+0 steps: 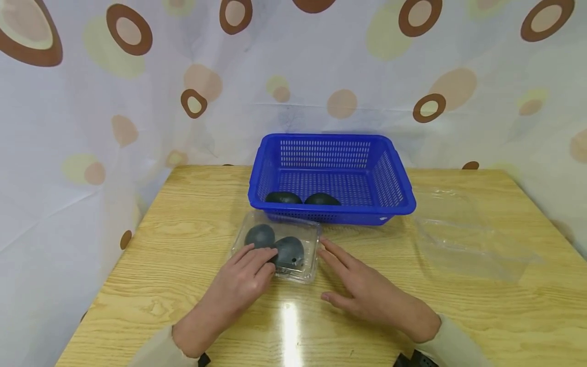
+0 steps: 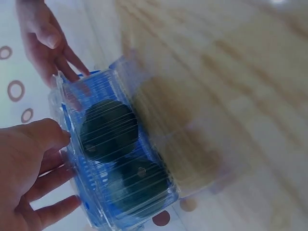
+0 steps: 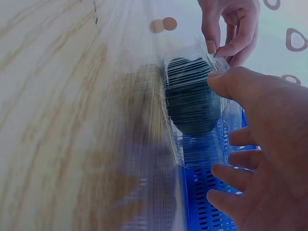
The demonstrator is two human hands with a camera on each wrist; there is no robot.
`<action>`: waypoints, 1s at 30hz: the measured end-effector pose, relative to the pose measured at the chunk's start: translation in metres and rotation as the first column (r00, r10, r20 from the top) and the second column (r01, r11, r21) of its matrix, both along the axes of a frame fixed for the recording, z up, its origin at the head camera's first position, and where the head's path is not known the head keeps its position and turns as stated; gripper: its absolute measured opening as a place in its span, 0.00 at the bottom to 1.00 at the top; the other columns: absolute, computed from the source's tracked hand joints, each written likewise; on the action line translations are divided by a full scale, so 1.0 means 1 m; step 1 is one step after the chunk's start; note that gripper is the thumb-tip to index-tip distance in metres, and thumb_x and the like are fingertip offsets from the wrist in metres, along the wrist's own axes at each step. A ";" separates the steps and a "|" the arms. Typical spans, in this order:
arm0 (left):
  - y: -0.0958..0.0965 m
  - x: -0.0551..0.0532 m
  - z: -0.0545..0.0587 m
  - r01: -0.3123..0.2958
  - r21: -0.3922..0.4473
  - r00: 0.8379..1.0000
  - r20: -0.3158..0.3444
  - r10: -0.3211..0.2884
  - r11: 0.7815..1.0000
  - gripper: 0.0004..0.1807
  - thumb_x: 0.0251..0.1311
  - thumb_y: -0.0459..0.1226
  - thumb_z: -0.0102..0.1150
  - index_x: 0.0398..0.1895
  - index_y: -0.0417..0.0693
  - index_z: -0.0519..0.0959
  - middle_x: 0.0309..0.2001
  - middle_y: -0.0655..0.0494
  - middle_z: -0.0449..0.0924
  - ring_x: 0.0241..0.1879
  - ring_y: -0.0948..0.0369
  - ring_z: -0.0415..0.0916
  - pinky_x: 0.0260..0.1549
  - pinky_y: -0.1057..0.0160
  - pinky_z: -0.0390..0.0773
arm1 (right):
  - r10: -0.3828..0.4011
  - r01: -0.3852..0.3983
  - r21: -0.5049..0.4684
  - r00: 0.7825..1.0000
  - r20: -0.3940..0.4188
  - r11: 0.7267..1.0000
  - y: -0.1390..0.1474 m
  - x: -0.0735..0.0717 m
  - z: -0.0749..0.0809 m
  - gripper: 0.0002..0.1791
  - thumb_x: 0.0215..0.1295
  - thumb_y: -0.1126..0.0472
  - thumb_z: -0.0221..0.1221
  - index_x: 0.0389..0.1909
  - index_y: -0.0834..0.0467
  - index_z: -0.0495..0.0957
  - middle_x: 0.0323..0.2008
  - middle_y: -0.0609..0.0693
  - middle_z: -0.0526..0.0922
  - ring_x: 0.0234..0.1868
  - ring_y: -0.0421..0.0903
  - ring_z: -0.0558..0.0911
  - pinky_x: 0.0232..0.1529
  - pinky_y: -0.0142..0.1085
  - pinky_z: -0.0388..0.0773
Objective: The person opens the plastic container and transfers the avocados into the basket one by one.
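A clear plastic clamshell box [image 1: 282,219] lies closed on the table in front of the basket. Inside it sit two dark green avocados [image 1: 290,252], seen through the ribbed wall in both wrist views. My left hand [image 1: 245,278] rests on the lid's near left part, its fingers lying across the top; in the left wrist view the thumb [image 2: 53,134] meets the lid edge. At the box's right side is my right hand [image 1: 362,290], fingers extended with the fingertips at the edge and the thumb held apart.
A blue perforated basket [image 1: 330,209] stands behind the box, with two more avocados [image 1: 322,199] near its front wall. An open, clear plastic clamshell [image 1: 468,250] lies on the right of the wooden table [image 1: 183,229]. A patterned cloth [image 1: 293,66] hangs behind.
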State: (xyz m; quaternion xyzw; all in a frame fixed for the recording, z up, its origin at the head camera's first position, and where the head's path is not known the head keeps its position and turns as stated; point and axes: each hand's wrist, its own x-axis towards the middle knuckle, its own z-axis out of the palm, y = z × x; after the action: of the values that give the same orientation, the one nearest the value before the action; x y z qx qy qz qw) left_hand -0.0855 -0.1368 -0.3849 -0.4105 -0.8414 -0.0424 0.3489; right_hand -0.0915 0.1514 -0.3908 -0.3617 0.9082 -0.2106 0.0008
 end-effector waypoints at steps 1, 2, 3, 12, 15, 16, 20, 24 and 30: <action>0.000 0.000 0.001 0.004 -0.018 1.000 0.000 -0.004 1.000 0.20 0.74 0.29 0.37 0.32 0.42 0.82 0.49 0.48 0.85 0.50 0.54 0.83 0.51 0.53 0.83 | 0.003 -0.003 0.001 1.000 0.001 1.000 0.000 0.000 0.000 0.44 0.67 0.46 0.62 0.77 0.56 0.54 0.80 0.52 0.47 0.75 0.52 0.63 0.68 0.49 0.71; -0.001 -0.001 0.002 0.010 -0.036 1.000 -0.003 -0.010 0.999 0.17 0.72 0.27 0.41 0.33 0.41 0.82 0.49 0.47 0.85 0.50 0.54 0.83 0.52 0.53 0.83 | 0.005 -0.005 0.000 1.000 0.003 1.000 0.000 -0.001 0.001 0.44 0.67 0.46 0.61 0.77 0.56 0.53 0.80 0.52 0.47 0.75 0.52 0.63 0.68 0.49 0.70; -0.001 -0.002 0.003 0.018 -0.057 1.000 -0.008 -0.018 0.998 0.15 0.70 0.26 0.44 0.34 0.41 0.82 0.49 0.47 0.85 0.49 0.54 0.83 0.52 0.53 0.83 | 0.006 -0.006 0.000 1.000 0.007 1.000 0.001 -0.001 0.001 0.44 0.67 0.46 0.61 0.77 0.56 0.53 0.80 0.52 0.47 0.75 0.52 0.63 0.68 0.49 0.70; 0.009 -0.012 0.005 0.052 -0.218 0.975 -0.200 -0.097 0.975 0.27 0.76 0.26 0.29 0.34 0.46 0.83 0.47 0.53 0.86 0.47 0.58 0.82 0.45 0.55 0.85 | -0.014 0.014 -0.006 1.000 0.017 1.000 0.004 -0.003 0.000 0.44 0.67 0.48 0.62 0.77 0.59 0.53 0.79 0.53 0.49 0.75 0.53 0.63 0.68 0.49 0.70; 0.015 -0.011 0.006 0.055 -0.247 0.966 -0.231 -0.114 0.967 0.26 0.76 0.28 0.29 0.34 0.47 0.83 0.47 0.53 0.86 0.48 0.58 0.83 0.42 0.58 0.86 | -0.031 0.031 -0.015 0.999 0.028 0.999 0.003 -0.004 0.000 0.44 0.68 0.48 0.61 0.77 0.60 0.53 0.79 0.54 0.50 0.74 0.54 0.64 0.67 0.50 0.71; 0.016 -0.010 0.006 0.051 -0.255 0.968 -0.225 -0.111 0.966 0.26 0.76 0.28 0.29 0.34 0.46 0.83 0.47 0.53 0.85 0.48 0.58 0.83 0.41 0.59 0.86 | -0.036 0.036 -0.019 0.999 0.033 0.999 0.004 -0.004 0.000 0.43 0.68 0.48 0.60 0.77 0.60 0.53 0.79 0.54 0.50 0.74 0.55 0.64 0.67 0.50 0.71; 0.021 -0.009 0.008 0.038 -0.248 0.982 -0.171 -0.082 0.968 0.23 0.76 0.29 0.30 0.35 0.46 0.80 0.48 0.52 0.85 0.49 0.57 0.83 0.42 0.60 0.86 | -0.060 0.063 -0.033 0.995 0.077 0.997 0.003 -0.005 0.001 0.42 0.70 0.46 0.59 0.78 0.57 0.53 0.79 0.51 0.50 0.74 0.53 0.64 0.68 0.50 0.70; 0.026 -0.011 0.009 0.059 -0.211 0.985 -0.149 -0.092 0.976 0.19 0.78 0.32 0.34 0.34 0.47 0.77 0.49 0.54 0.85 0.48 0.58 0.84 0.42 0.62 0.85 | -0.072 0.077 -0.040 0.992 0.103 0.996 0.003 -0.006 0.004 0.42 0.69 0.47 0.60 0.77 0.57 0.54 0.79 0.49 0.50 0.74 0.52 0.64 0.68 0.50 0.70; 0.032 -0.010 0.008 0.065 -0.172 0.987 -0.133 -0.088 0.983 0.16 0.75 0.31 0.40 0.32 0.49 0.79 0.48 0.53 0.85 0.46 0.57 0.84 0.38 0.62 0.86 | -0.062 0.067 -0.041 0.993 0.097 0.997 0.004 -0.006 0.003 0.42 0.69 0.49 0.60 0.77 0.58 0.55 0.79 0.51 0.51 0.74 0.53 0.64 0.67 0.51 0.71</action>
State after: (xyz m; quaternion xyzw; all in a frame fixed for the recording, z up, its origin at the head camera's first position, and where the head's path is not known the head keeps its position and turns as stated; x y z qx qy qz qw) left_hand -0.0957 -0.1048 -0.3770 -0.4724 -0.7990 0.0438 0.3695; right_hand -0.0976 0.1556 -0.3876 -0.3216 0.9135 -0.2476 0.0293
